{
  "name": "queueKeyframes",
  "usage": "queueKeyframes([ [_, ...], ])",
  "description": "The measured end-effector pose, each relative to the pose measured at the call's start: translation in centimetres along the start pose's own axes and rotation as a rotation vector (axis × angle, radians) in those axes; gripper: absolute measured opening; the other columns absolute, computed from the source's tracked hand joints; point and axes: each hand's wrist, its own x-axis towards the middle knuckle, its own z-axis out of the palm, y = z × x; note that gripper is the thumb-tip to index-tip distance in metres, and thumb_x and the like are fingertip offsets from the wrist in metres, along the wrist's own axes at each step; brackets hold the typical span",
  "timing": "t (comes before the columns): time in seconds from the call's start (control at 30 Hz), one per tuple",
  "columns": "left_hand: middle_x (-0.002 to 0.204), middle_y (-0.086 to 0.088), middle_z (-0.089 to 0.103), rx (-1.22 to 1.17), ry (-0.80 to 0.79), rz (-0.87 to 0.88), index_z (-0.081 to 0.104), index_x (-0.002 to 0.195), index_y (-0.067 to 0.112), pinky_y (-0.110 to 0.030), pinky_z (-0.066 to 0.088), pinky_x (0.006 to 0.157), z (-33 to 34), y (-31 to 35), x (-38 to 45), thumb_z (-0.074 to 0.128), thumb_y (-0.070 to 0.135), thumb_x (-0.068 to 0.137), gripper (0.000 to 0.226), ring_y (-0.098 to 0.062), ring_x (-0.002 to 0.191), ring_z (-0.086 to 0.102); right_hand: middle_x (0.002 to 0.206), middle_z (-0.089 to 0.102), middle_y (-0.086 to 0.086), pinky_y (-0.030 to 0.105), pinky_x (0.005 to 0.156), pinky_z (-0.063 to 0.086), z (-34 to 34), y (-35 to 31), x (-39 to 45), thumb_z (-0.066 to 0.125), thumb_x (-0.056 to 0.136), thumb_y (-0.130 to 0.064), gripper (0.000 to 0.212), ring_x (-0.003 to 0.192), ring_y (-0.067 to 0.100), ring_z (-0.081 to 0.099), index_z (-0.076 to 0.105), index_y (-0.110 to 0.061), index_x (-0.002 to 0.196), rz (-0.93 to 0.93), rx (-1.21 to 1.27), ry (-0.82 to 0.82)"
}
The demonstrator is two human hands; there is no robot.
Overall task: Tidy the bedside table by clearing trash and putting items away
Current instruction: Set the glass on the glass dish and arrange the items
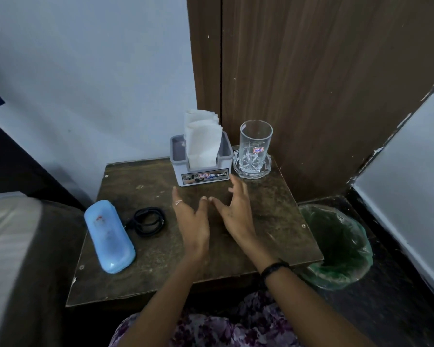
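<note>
Both hands, left hand (193, 216) and right hand (233, 209), hovered over counter (273, 221), grip open, empty. Blue case (108, 236) lay front-left; I judged it rigid, light, smooth; take across middle.

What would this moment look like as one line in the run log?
left hand: open, over table | right hand: open, beside it | blue case, black cable: on table | glass: in glass dish | bin: beside table
</note>
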Motion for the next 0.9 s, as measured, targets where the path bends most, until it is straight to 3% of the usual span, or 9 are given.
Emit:
queueKeyframes([
  [0.1, 0.157, -0.005, 0.017, 0.044, 0.003, -0.026, 0.007, 0.149, 0.013, -0.026, 0.018, 0.115, -1.0, 0.7, 2.4, 0.060, 0.012, 0.088, 0.081, -0.016, 0.143, 0.019, 0.151, 0.023, 0.002, 0.034, 0.100, 0.045, 0.8, -0.4, 1.5, 0.069, 0.082, -0.023, 0.080, 0.122, 0.017, 0.047, 0.023, -0.013, 0.147, -0.013, -0.004, -0.028],
  [0.17, 0.157, -0.004, 0.014, 0.069, -0.034, -0.022, 0.005, 0.149, 0.014, -0.027, 0.015, 0.116, -1.3, 0.6, 4.2, 0.063, 0.010, 0.085, 0.087, -0.016, 0.144, 0.016, 0.153, 0.019, 0.001, 0.031, 0.093, 0.048, 1.1, 0.0, 2.0, 0.069, 0.083, -0.024, 0.082, 0.112, 0.014, 0.052, 0.020, -0.015, 0.148, -0.016, -0.049, -0.024],
  [0.27, 0.154, -0.004, 0.027, 0.088, -0.119, 0.014, 0.008, 0.148, 0.022, -0.043, 0.026, 0.116, -1.3, -0.1, 6.4, 0.068, 0.008, 0.079, 0.092, -0.018, 0.140, 0.029, 0.155, 0.018, -0.003, 0.026, 0.082, 0.048, 1.3, 0.7, 2.4, 0.068, 0.082, -0.026, 0.084, 0.096, 0.003, 0.051, 0.017, -0.020, 0.148, -0.031, -0.128, -0.018],
  [0.43, 0.130, -0.002, 0.056, 0.250, -0.049, 0.068, 0.032, 0.139, 0.022, -0.047, 0.042, 0.103, -0.4, -0.9, 7.7, 0.068, 0.020, 0.069, 0.079, -0.020, 0.122, 0.052, 0.147, 0.036, -0.005, 0.022, 0.074, 0.043, 1.7, 1.1, 2.9, 0.071, 0.077, -0.029, 0.088, 0.086, -0.003, 0.052, 0.015, -0.030, 0.146, 0.003, -0.100, -0.032],
  [0.73, 0.132, -0.003, 0.054, 0.335, -0.053, 0.109, 0.030, 0.140, 0.022, -0.049, 0.042, 0.103, -0.6, -1.5, 7.3, 0.066, 0.023, 0.063, 0.085, -0.023, 0.123, 0.050, 0.143, 0.030, -0.008, 0.018, 0.059, 0.040, 1.8, 1.6, 2.8, 0.075, 0.074, -0.027, 0.071, 0.074, -0.007, 0.055, 0.033, -0.027, 0.131, -0.035, -0.099, 0.012],
  [0.9, 0.135, -0.006, 0.052, 0.414, -0.056, 0.132, 0.029, 0.141, 0.019, -0.050, 0.032, 0.109, -0.4, -1.3, 7.3, 0.066, 0.020, 0.067, 0.083, -0.025, 0.129, 0.044, 0.152, 0.019, -0.007, 0.024, 0.067, 0.042, 1.8, 1.1, 2.8, 0.073, 0.076, -0.025, 0.061, 0.081, 0.002, 0.060, 0.038, -0.025, 0.127, -0.026, -0.108, -0.021],
])
